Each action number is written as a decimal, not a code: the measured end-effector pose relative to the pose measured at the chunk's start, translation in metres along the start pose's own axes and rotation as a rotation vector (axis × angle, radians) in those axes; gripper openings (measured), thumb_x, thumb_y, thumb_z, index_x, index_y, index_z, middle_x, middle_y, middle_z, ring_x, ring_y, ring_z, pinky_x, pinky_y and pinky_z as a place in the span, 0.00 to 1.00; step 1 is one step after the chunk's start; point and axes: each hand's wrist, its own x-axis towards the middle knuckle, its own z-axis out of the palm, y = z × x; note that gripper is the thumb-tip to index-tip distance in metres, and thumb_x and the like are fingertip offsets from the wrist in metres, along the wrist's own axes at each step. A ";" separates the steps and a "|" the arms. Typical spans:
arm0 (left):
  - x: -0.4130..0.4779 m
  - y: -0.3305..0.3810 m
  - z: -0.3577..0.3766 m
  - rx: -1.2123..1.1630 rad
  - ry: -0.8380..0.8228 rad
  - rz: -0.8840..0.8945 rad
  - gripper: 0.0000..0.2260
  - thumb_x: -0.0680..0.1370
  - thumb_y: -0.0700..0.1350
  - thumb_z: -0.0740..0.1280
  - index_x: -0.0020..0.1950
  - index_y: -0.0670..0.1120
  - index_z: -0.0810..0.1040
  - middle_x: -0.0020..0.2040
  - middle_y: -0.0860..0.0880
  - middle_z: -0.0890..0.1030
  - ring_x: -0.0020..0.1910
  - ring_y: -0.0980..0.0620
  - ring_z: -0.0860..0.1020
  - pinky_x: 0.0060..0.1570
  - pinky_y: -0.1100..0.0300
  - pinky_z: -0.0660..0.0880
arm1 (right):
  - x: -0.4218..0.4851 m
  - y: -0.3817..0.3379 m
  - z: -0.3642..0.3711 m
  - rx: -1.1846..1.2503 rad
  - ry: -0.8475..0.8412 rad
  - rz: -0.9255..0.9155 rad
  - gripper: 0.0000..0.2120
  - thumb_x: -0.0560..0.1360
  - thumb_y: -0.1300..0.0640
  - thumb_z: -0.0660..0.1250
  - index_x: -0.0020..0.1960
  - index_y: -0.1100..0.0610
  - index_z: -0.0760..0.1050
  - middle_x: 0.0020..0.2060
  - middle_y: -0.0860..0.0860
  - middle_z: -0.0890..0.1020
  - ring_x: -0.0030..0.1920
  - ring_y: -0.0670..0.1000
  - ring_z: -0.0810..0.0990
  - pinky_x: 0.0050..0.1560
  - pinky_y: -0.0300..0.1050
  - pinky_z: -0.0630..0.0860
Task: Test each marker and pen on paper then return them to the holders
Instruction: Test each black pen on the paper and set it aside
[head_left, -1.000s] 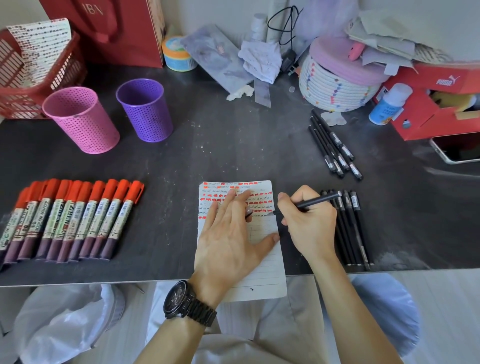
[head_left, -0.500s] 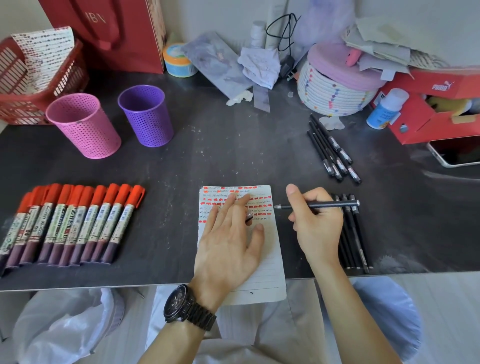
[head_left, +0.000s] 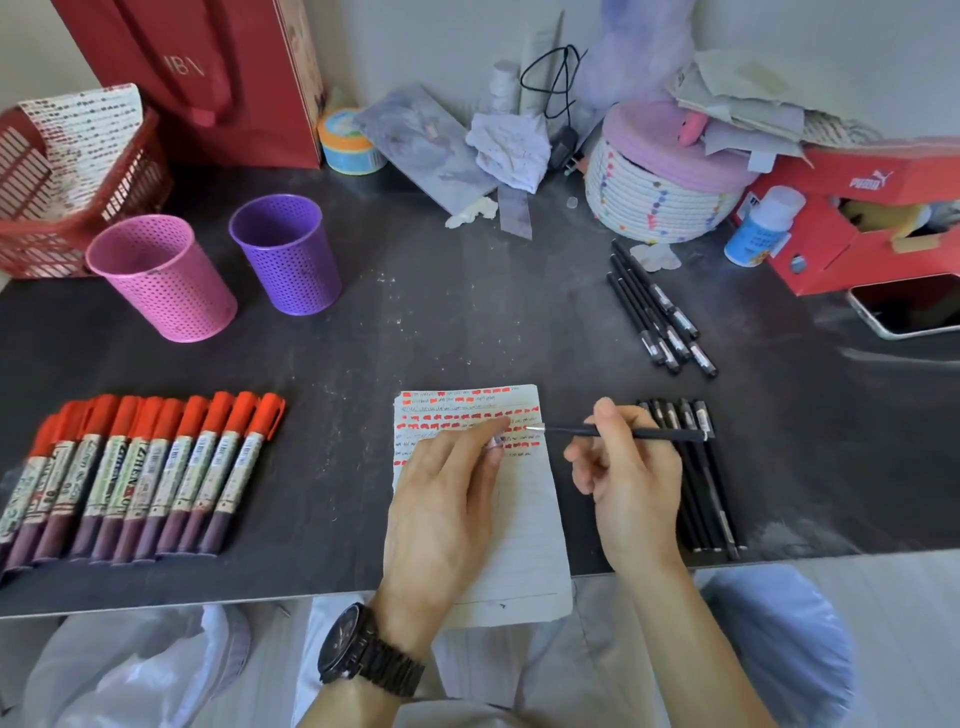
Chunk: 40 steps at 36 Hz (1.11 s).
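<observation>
Head view, the only one. The left hand (head_left: 441, 499) lies flat on the lined paper (head_left: 524, 545), fingers straight, and a small cap-like piece shows at its fingertips, too blurred to name for sure. The right hand (head_left: 631, 483) pinches a black pen (head_left: 623, 432) between thumb and forefinger, held nearly level with its silver tip at the paper's right edge, among the orange test marks.

At nine o'clock from the paper a row of orange-capped markers (head_left: 135, 478) lies side by side. At three o'clock, partly under the right hand, lies one batch of black pens (head_left: 701, 493); a second batch (head_left: 657, 312) lies at one o'clock. The pink holder (head_left: 161, 278) and purple holder (head_left: 285, 254) stand at ten and eleven o'clock, and nothing can be seen sticking out of them.

Risks, as I judge them: the two pen batches look alike, so a tested pen could be laid back among untested ones. The paper overhangs the table's (head_left: 415, 322) near edge and could slide if the left hand lifts. An uncapped tip could mark the table.

Writing: "ZHEN" on the marker labels, "PUMA" on the red box (head_left: 857, 218) at two o'clock, "IBN" on the red bag (head_left: 208, 78) at eleven.
</observation>
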 end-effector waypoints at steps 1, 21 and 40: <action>0.000 0.000 0.000 0.001 -0.007 -0.006 0.13 0.84 0.49 0.62 0.68 0.57 0.77 0.59 0.60 0.79 0.59 0.59 0.73 0.55 0.65 0.69 | 0.000 0.000 0.001 -0.004 -0.006 -0.009 0.11 0.76 0.47 0.68 0.35 0.47 0.78 0.27 0.55 0.80 0.24 0.50 0.71 0.26 0.38 0.67; -0.003 -0.004 0.001 -0.066 -0.010 -0.038 0.10 0.83 0.47 0.62 0.61 0.61 0.73 0.59 0.62 0.78 0.58 0.59 0.75 0.52 0.59 0.72 | -0.004 0.008 -0.005 -0.014 -0.095 -0.040 0.03 0.69 0.52 0.69 0.37 0.50 0.78 0.29 0.56 0.80 0.25 0.51 0.71 0.27 0.39 0.67; -0.002 -0.001 0.000 -0.002 0.021 0.130 0.14 0.84 0.50 0.58 0.66 0.56 0.78 0.55 0.57 0.77 0.53 0.53 0.76 0.50 0.52 0.76 | -0.004 0.008 -0.004 -0.076 -0.140 -0.033 0.05 0.70 0.52 0.69 0.37 0.50 0.77 0.29 0.55 0.82 0.25 0.48 0.71 0.27 0.36 0.67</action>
